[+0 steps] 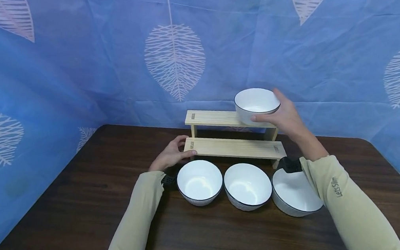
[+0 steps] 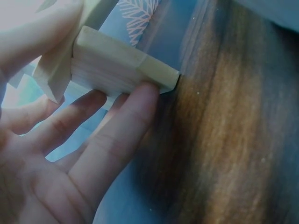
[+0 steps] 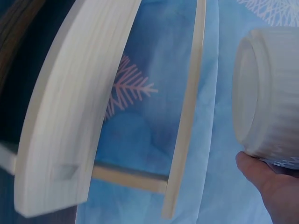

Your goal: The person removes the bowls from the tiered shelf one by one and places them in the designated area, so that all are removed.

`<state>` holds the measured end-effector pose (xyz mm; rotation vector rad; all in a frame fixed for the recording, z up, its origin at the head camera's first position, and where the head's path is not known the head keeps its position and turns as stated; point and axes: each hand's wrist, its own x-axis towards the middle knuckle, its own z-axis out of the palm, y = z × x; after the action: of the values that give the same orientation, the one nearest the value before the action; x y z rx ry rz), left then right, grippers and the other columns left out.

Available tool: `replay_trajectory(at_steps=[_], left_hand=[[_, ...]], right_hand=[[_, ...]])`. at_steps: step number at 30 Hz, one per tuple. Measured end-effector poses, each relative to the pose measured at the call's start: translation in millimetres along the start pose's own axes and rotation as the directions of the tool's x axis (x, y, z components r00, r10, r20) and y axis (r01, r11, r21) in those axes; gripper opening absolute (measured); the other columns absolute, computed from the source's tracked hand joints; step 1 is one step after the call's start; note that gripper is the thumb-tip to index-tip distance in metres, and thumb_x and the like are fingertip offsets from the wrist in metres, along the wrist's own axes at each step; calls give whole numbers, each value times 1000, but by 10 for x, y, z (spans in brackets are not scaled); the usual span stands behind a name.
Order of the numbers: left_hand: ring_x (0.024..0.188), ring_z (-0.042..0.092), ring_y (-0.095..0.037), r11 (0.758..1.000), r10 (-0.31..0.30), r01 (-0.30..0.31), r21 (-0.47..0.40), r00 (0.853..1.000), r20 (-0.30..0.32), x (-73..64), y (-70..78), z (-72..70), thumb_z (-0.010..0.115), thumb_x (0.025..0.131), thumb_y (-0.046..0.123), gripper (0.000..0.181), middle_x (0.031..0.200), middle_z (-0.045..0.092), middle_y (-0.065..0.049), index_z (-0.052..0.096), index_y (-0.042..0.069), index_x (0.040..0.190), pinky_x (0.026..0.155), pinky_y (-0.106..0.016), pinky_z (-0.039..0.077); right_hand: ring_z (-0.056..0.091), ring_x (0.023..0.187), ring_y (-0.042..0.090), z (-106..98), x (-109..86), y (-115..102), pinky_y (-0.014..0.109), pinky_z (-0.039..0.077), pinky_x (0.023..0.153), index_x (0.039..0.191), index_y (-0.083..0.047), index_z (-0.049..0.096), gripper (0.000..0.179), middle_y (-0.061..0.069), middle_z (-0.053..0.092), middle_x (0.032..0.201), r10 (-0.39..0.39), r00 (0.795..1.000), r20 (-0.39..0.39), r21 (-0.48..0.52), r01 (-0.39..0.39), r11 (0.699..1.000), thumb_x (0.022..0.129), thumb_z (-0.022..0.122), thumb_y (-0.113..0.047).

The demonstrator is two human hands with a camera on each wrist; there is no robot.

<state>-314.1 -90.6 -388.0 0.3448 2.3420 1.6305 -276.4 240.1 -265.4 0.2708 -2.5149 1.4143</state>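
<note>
A white bowl with a dark rim (image 1: 256, 100) is held in my right hand (image 1: 290, 118), thumb at its near side and fingers round the right side. It is over the right end of the upper shelf (image 1: 211, 118) of a two-step wooden rack; the right wrist view shows a gap between the bowl's base (image 3: 245, 93) and that shelf. My left hand (image 1: 169, 155) grips the left end of the lower shelf (image 1: 235, 147), thumb on the board and fingers against the leg (image 2: 112, 70).
In front of the rack stand three more white bowls: the left one (image 1: 199, 180), the middle one (image 1: 248, 184) and the right one (image 1: 295, 192), partly covered by my right forearm. They stand on a dark wooden table (image 1: 67, 200). A blue leaf-print cloth (image 1: 116, 61) hangs behind.
</note>
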Motion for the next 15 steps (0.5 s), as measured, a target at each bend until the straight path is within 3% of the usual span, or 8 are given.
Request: replay_trajectory(at_steps=[10, 15], left_hand=[[111, 64, -36, 1000, -4, 4, 2, 1000, 4, -21, -8, -14, 74, 95, 13, 77, 145, 46, -28, 28, 0, 156, 86, -45, 59], [110, 65, -37, 1000, 7, -7, 5, 1000, 2, -14, -4, 9, 74, 95, 12, 76, 143, 48, -28, 29, 0, 156, 86, -45, 59]], right_hand=[[32, 142, 45, -126, -147, 80, 60, 32, 111, 162, -3, 1, 116, 27, 21, 162, 73, 997, 11, -70, -72, 995, 83, 84, -22], [32, 141, 47, -206, -235, 131, 62, 33, 108, 162, -2, 1, 116, 29, 20, 161, 69, 998, 12, -89, -68, 994, 84, 84, -23]])
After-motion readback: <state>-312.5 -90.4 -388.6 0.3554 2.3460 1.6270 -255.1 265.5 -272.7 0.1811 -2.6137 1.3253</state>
